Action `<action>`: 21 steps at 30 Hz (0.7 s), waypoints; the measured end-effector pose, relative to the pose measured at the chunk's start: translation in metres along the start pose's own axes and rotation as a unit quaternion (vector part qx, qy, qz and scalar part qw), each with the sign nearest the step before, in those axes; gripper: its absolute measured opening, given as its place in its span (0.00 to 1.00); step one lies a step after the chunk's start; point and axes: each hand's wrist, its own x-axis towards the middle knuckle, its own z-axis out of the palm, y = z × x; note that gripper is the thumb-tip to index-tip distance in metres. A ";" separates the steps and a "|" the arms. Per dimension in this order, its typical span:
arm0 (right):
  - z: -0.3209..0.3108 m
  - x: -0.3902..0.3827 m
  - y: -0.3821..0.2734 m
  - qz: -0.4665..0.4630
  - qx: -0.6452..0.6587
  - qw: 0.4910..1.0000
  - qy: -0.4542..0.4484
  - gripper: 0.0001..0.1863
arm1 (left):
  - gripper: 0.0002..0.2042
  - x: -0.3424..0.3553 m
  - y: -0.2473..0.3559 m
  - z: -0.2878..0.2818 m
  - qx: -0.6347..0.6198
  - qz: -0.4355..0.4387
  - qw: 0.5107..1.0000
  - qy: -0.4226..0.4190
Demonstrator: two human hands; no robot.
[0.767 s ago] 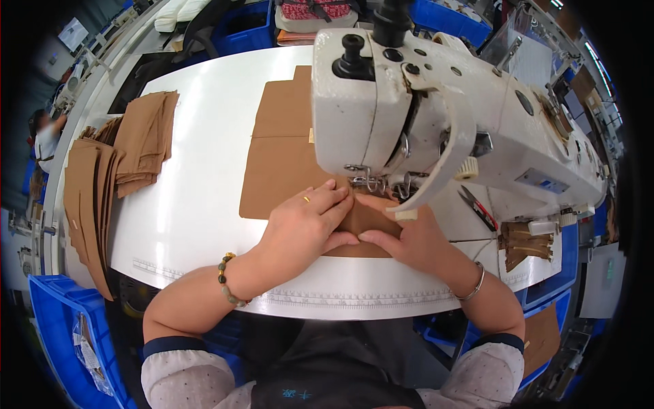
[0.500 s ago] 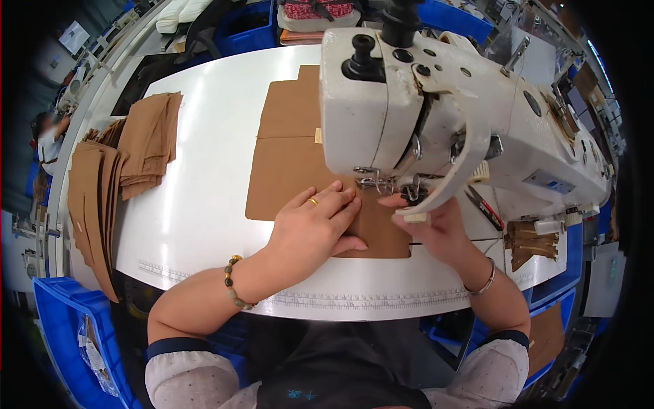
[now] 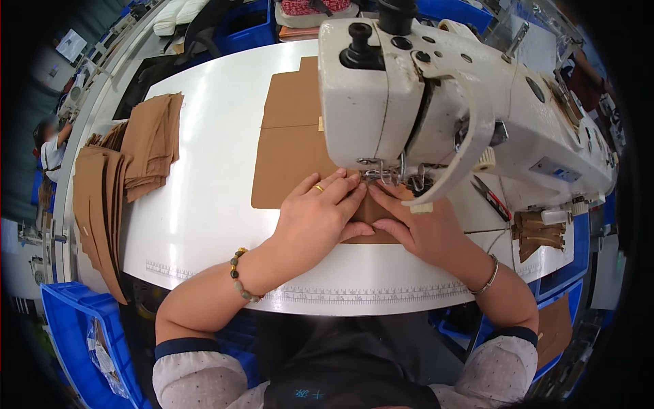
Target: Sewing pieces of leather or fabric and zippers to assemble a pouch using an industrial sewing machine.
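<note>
A brown fabric panel (image 3: 289, 163) lies flat on the white table, its near right part running under the presser foot (image 3: 381, 176) of a white sewing machine (image 3: 361, 109). My left hand (image 3: 319, 213) rests on the panel just left of the foot, fingers stretched out and thumb apart. On the near side of the foot, my right hand (image 3: 426, 232) presses on the fabric with its index finger reaching toward the needle area and its thumb spread. The two thumbs almost meet. The machine's curved white guard partly covers the right fingers.
Stacks of cut brown pieces (image 3: 153, 143) lie at the table's left. Red-handled snips (image 3: 492, 198) and small brown pieces (image 3: 538, 233) are to the right. Blue bins (image 3: 82, 313) stand beside the table. A ruler strip (image 3: 354, 295) runs along the near edge. Another person sits far left.
My right hand has come down from beside the guard onto the fabric, thumb toward my left thumb. The panel's near edge has moved away from me, and my left hand stays on it.
</note>
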 end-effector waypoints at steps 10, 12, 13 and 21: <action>0.002 0.001 0.004 0.001 0.010 1.000 0.001 0.25 | 0.30 0.002 -0.002 0.002 0.003 -0.008 1.000 0.007; 0.002 0.002 0.004 -0.006 0.004 1.000 0.009 0.26 | 0.30 0.002 -0.003 0.002 -0.001 -0.008 1.000 -0.005; 0.002 0.002 0.004 -0.007 0.007 1.000 0.012 0.26 | 0.30 0.003 -0.003 0.002 0.003 -0.007 1.000 0.005; -0.001 0.006 0.002 -0.016 0.016 0.999 0.027 0.26 | 0.29 0.001 -0.003 0.002 0.012 0.005 1.000 0.001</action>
